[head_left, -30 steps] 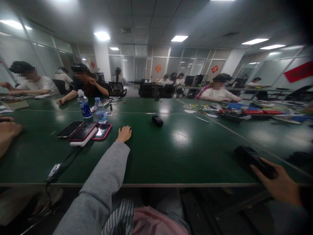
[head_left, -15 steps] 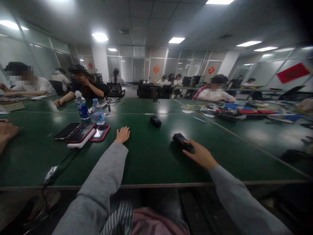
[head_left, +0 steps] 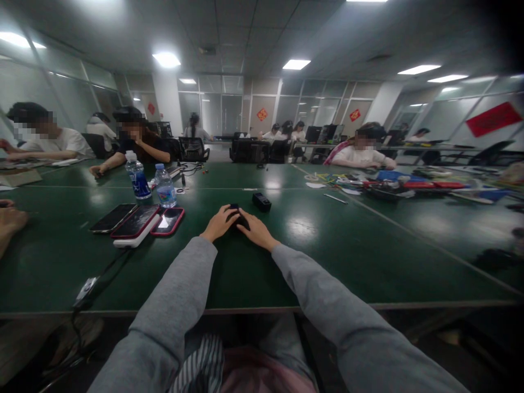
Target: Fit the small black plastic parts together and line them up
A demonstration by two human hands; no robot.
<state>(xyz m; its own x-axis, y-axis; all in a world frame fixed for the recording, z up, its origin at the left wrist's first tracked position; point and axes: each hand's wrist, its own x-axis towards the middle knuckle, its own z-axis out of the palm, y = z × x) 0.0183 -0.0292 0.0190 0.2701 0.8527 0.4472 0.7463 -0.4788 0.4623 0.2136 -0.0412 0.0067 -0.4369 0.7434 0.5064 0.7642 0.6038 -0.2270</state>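
Between my two hands is a small black box-shaped device [head_left: 243, 221], low over the green table [head_left: 180, 278]; fingers cover much of it. My left hand [head_left: 221, 222] closes on its left side, fingers curled over the top. From the right, my right hand [head_left: 257, 228] grips the same device. Whether its base touches the table I cannot tell. A second black box-shaped device [head_left: 261, 201] lies just beyond my right hand, untouched.
Left of my hands are several phones [head_left: 167, 221], a white power bank [head_left: 137, 233] with a cable, and two water bottles [head_left: 165, 188]. A pen [head_left: 335, 198] and piled cables and parts [head_left: 393, 188] lie to the right. Another person's hand [head_left: 12, 221] rests at the left edge.
My right hand has brought the black device leftward from the right side of the table to my left hand. My left hand has shifted slightly right and taken hold of it.
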